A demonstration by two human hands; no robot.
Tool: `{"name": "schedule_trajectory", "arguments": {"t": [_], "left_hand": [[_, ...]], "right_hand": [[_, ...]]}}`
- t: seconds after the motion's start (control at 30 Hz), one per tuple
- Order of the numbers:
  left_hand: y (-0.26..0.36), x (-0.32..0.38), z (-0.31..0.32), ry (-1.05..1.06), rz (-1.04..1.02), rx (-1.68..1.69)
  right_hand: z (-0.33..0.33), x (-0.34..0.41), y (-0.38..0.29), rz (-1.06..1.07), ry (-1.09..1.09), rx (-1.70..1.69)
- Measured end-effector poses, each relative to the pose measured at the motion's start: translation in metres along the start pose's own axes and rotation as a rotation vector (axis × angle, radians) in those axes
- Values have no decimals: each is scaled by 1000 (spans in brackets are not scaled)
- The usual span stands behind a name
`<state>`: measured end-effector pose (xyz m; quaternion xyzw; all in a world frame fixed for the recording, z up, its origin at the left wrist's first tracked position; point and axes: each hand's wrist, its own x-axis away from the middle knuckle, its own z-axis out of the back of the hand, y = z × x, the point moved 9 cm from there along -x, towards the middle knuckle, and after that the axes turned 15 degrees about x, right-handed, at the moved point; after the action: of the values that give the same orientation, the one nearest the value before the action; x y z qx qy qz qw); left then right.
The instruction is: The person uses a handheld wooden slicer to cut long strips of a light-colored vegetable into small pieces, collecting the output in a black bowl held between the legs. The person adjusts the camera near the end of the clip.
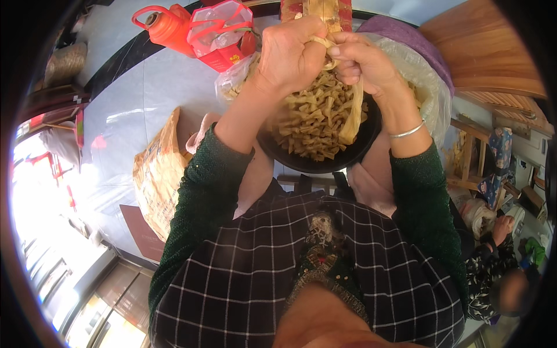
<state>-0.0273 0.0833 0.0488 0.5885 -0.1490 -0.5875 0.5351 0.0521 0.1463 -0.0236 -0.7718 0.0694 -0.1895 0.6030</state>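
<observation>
A pale yellow strip (354, 117), apparently bean-curd skin, is looped between my two hands, and its loose end hangs down to the right. My left hand (291, 56) is closed around one part of the loop. With thumb and fingertips, my right hand (370, 65) pinches the other side; a silver bangle circles that wrist. Directly below both hands sits a round black basin (320, 166), heaped with many small knotted pieces (313, 122) of the same yellowish-brown stuff. The tail of the strip lies over the pieces near the basin's right side.
A clear plastic bag (435, 104) and purple sack (404, 32) stand right of the basin. Beyond it on the left are a red gift bag (222, 35) and an orange-red bottle (169, 28). A brown paper sack (156, 174) rests at left. Another person (491, 278) sits far right.
</observation>
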Motion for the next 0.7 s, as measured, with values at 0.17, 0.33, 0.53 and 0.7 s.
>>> {"name": "schedule_trajectory", "arguments": {"t": [0.17, 0.33, 0.53, 0.7], "left_hand": [[-45, 8, 0, 6, 464, 223], [-36, 5, 2, 87, 428, 95], [-26, 2, -1, 19, 263, 90], [-22, 4, -9, -134, 267, 149]], "right_hand": [[7, 5, -26, 323, 143, 394], [5, 6, -13, 250, -226, -240], [5, 3, -9, 270, -137, -359], [11, 4, -11, 291, 51, -130]]}}
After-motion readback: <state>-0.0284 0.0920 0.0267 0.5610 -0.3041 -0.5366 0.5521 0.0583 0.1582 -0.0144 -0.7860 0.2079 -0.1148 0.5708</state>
